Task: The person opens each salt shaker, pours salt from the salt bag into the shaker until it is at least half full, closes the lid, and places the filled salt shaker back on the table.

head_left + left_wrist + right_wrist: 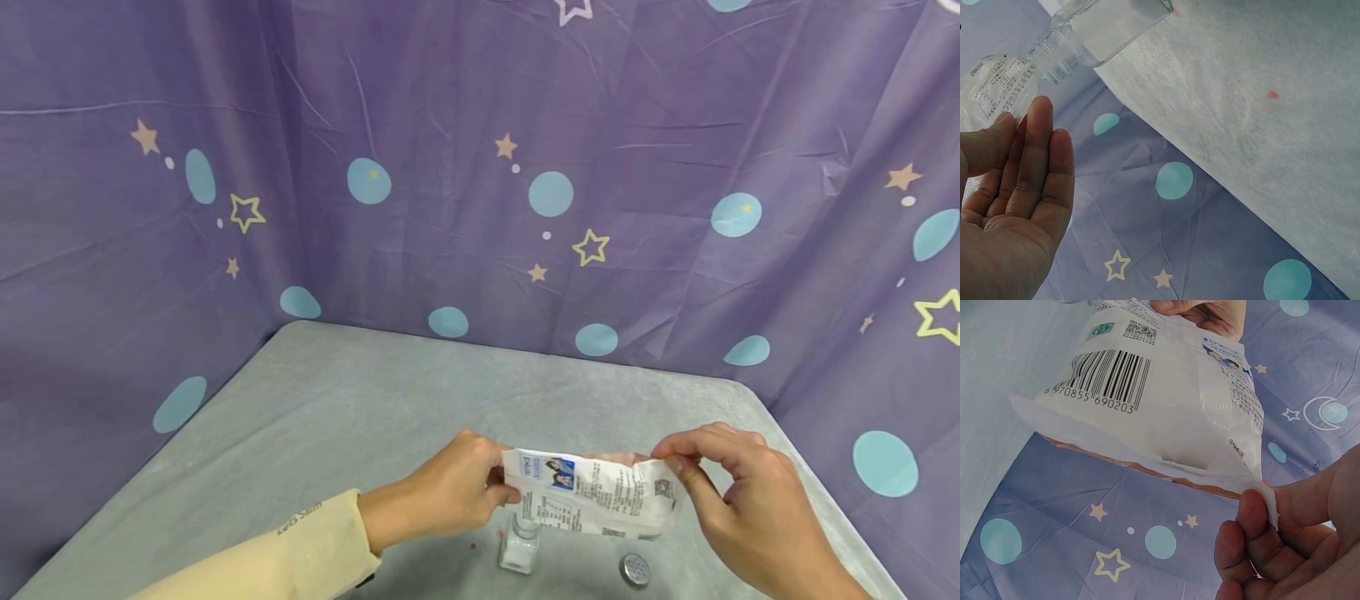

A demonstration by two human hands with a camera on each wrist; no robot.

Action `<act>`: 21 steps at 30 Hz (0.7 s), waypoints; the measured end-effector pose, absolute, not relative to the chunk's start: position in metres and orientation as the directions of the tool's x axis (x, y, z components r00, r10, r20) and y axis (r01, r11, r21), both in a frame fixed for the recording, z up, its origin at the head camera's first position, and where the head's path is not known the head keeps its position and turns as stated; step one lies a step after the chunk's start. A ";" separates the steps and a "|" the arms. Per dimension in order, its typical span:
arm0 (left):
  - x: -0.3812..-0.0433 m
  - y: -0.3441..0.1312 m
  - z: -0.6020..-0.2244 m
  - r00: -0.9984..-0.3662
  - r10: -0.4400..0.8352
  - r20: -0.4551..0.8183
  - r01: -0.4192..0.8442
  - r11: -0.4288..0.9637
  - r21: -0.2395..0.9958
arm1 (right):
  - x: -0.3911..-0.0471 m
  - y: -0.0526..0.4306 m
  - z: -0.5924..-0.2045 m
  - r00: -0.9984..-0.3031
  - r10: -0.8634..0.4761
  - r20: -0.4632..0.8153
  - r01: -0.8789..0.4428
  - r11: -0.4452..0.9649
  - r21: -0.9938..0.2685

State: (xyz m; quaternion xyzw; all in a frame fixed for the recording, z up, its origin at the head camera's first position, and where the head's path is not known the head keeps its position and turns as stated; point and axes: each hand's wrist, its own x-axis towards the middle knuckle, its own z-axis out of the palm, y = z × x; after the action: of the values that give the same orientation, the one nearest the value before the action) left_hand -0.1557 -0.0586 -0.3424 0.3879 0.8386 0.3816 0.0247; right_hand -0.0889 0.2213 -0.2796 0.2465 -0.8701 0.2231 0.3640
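Note:
A white plastic packet [592, 496] with printed text, QR codes and a barcode is stretched between my two hands over the table. My left hand [457, 487] pinches its left end between thumb and fingers. At the other end, my right hand [738, 492] grips the edge with thumb and fingertips, and the right wrist view shows that edge of the packet [1172, 412] as a long white strip. Below the packet stands a small clear glass bottle [519, 550], uncapped, with white contents; its threaded neck shows in the left wrist view. A perforated metal lid [635, 570] lies to its right.
A grey cloth-covered table [360, 400] spreads out under the hands, with small reddish specks [1274, 95] near the bottle. A purple curtain [450, 100] with stars and blue dots hangs behind and at both sides.

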 end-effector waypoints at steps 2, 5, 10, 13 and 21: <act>-0.156 -0.058 -0.342 -0.698 0.670 0.253 0.629 0.406 0.663 | -0.089 0.221 -0.279 -0.615 -0.266 0.743 -0.591 0.779 -0.210; -0.156 -0.058 -0.343 -0.699 0.669 0.252 0.627 0.404 0.666 | -0.089 0.221 -0.279 -0.615 -0.262 0.744 -0.591 0.778 -0.214; -0.155 -0.058 -0.343 -0.695 0.672 0.258 0.632 0.399 0.664 | -0.089 0.221 -0.278 -0.615 -0.256 0.746 -0.593 0.774 -0.223; -0.155 -0.058 -0.342 -0.692 0.673 0.262 0.636 0.395 0.663 | -0.089 0.221 -0.278 -0.612 -0.259 0.747 -0.595 0.773 -0.219; -0.156 -0.057 -0.342 -0.687 0.677 0.265 0.641 0.392 0.660 | -0.089 0.221 -0.277 -0.611 -0.266 0.746 -0.591 0.780 -0.205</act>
State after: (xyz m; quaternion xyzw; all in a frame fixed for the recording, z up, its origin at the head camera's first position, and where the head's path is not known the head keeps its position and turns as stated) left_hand -0.1557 -0.0573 -0.3421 0.3949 0.8339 0.3849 0.0233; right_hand -0.0889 0.2206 -0.2773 0.2463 -0.8696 0.2216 0.3660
